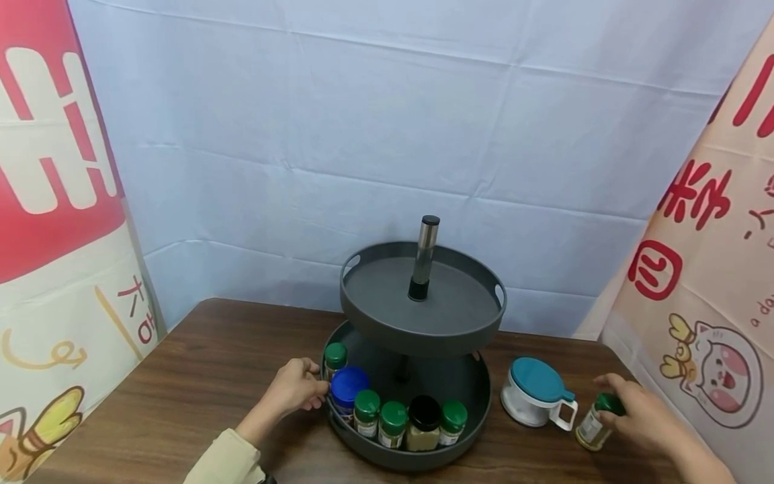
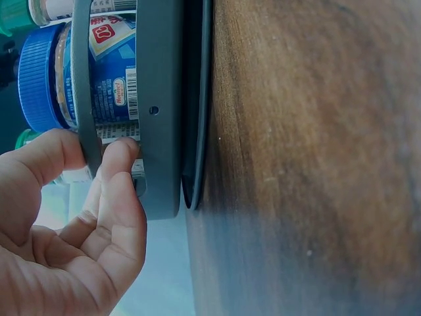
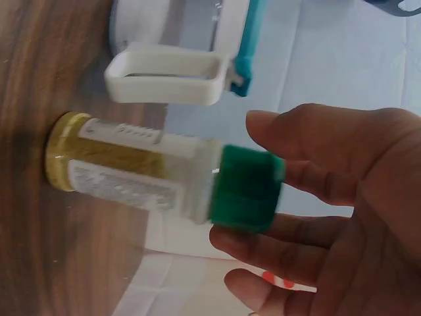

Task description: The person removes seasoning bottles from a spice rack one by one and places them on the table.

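Note:
My left hand (image 1: pixel 296 386) pinches the rim of the lower tray (image 1: pixel 417 462) of a dark grey two-tier rack; in the left wrist view its thumb and fingers (image 2: pixel 122 155) meet at the handle slot. Just inside stands a blue-lidded jar (image 2: pixel 112 76). On the right, my right hand (image 1: pixel 643 410) is around the green cap of a spice jar (image 3: pixel 125 161) with yellowish powder. In the right wrist view the thumb (image 3: pixel 270 128) stands apart from the cap, while a finger (image 3: pixel 240 243) is right at its edge. The jar stands on the table.
Several green-capped jars (image 1: pixel 393 417) and a black-capped jar (image 1: pixel 424 413) line the lower tray's front. Above is the upper tray (image 1: pixel 387 282), with a metal post (image 1: pixel 426 245). A teal-lidded container (image 1: pixel 535 383) with a white handle stands between rack and right hand. Cloth (image 1: pixel 375 121) hangs behind.

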`<control>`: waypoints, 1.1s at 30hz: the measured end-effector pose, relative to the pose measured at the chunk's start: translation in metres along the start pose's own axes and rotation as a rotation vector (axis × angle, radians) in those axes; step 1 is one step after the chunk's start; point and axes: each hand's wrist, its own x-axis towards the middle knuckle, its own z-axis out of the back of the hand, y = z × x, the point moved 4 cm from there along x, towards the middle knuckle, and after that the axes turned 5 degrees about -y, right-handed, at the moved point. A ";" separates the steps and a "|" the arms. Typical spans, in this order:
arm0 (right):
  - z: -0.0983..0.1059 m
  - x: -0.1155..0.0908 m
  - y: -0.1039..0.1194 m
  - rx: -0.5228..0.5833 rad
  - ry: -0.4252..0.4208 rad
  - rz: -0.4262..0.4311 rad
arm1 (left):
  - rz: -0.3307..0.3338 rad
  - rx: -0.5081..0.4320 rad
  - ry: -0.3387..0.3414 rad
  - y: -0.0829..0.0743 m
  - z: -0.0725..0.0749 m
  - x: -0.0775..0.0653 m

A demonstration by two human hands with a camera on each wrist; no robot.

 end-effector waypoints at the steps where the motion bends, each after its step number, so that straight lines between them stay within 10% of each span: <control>1: 0.002 0.000 0.002 -0.012 -0.005 0.005 | 0.001 0.001 -0.002 0.000 0.000 0.000; 16: 0.008 -0.002 0.034 -0.117 -0.016 0.019 | 0.018 0.006 0.008 -0.002 0.001 0.000; 33: -0.007 -0.001 0.094 0.044 0.064 0.209 | 0.034 0.000 0.028 0.001 0.001 0.000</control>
